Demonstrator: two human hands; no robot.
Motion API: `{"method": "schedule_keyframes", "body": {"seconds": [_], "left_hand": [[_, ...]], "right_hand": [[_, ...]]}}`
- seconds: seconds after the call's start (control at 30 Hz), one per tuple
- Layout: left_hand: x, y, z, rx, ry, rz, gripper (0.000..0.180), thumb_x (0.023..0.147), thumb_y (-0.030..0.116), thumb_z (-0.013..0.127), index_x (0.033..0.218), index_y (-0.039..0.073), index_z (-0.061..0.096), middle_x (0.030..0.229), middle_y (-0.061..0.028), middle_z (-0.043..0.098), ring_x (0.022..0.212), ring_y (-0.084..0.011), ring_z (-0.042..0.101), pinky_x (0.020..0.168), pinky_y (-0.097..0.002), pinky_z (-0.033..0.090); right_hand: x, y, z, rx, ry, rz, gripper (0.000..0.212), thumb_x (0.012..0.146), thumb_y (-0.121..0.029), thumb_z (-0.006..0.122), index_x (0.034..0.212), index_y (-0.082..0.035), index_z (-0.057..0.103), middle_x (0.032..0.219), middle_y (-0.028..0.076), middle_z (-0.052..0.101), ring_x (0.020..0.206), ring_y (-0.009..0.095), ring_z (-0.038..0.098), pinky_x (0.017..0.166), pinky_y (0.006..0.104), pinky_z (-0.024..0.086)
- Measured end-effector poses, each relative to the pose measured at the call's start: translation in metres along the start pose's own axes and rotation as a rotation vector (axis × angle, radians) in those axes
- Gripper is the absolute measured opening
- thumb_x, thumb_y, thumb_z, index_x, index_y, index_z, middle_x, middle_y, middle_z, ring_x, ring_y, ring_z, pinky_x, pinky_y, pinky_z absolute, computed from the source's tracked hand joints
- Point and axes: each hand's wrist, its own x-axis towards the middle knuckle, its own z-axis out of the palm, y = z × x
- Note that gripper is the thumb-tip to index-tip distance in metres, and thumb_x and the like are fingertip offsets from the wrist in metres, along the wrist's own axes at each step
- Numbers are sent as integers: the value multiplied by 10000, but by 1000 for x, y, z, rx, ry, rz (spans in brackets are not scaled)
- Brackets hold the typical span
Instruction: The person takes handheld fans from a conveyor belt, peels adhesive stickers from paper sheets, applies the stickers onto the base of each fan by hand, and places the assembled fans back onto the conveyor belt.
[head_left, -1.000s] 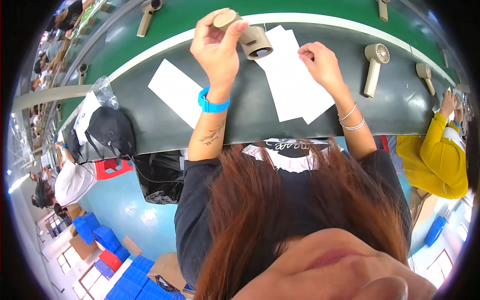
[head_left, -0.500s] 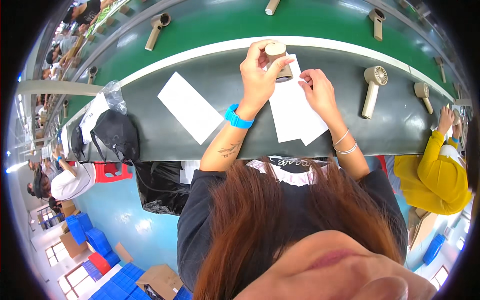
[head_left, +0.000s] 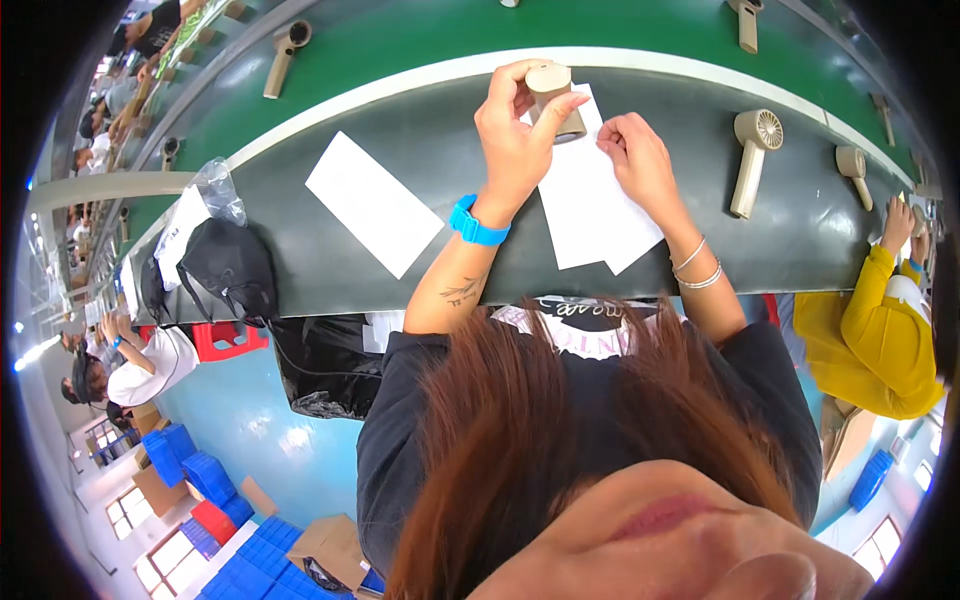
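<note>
My left hand [head_left: 513,130] is closed around a beige handheld fan [head_left: 548,84], which is held over the far end of some white sheets. The fan is foreshortened, with a flat oval end facing up, and my palm and fingers cover part of it. Just right of it, my right hand [head_left: 640,165] has its fingers curled inward at the edge of the white sheets [head_left: 590,210]. Whether anything is between those fingertips cannot be made out. The sheets overlap each other on the dark table. Another white sheet [head_left: 372,205] lies flat to the left.
A beige fan [head_left: 750,165] and a smaller-looking one [head_left: 853,178] rest on the table at right. Several more fans, including one at far left [head_left: 285,60], lie on the green belt [head_left: 400,60]. A black bag [head_left: 228,265] sits left; a yellow-sleeved person [head_left: 870,340] works right.
The view has shifted slightly, so the table appears higher. Fans on the green belt have moved left relative to the table. My hands keep nearly the same pose, the left still holding the fan.
</note>
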Motion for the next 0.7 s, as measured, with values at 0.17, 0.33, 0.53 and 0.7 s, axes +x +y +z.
{"method": "schedule_keyframes", "body": {"seconds": [0.17, 0.33, 0.53, 0.7], "left_hand": [[-3, 5, 0, -12, 11, -20, 345, 719, 77, 770, 987, 8, 563, 905, -77, 646, 828, -144, 631, 760, -280, 514], [-17, 25, -9, 140, -138, 22, 358, 698, 17, 767, 1010, 7, 592, 971, -95, 653, 908, -153, 614, 771, -278, 505], [-36, 52, -2, 355, -157, 6, 395, 620, 1, 798, 992, 74, 687, 929, -33, 668, 728, -99, 599, 603, -211, 477], [-41, 53, 0, 74, -205, -181, 409, 685, -99, 713, 1075, -10, 631, 1020, -116, 629, 806, -188, 654, 710, -259, 558]], "right_hand": [[-5, -4, -28, 222, -105, -28, 67, 792, -10, 609, 849, -22, 577, 880, 68, 549, 782, 171, 556, 688, 282, 445], [-23, -45, -71, 789, -50, 57, 58, 876, -8, 569, 920, 23, 547, 954, 44, 525, 873, 100, 505, 783, 220, 406], [-29, -78, -78, 689, 55, -142, 204, 855, 44, 577, 1043, 10, 505, 937, 59, 550, 877, 123, 528, 811, 242, 410], [-28, -86, -73, 772, 43, -65, 403, 823, 59, 606, 1163, -3, 398, 865, 77, 587, 985, 196, 577, 854, 294, 437]]}}
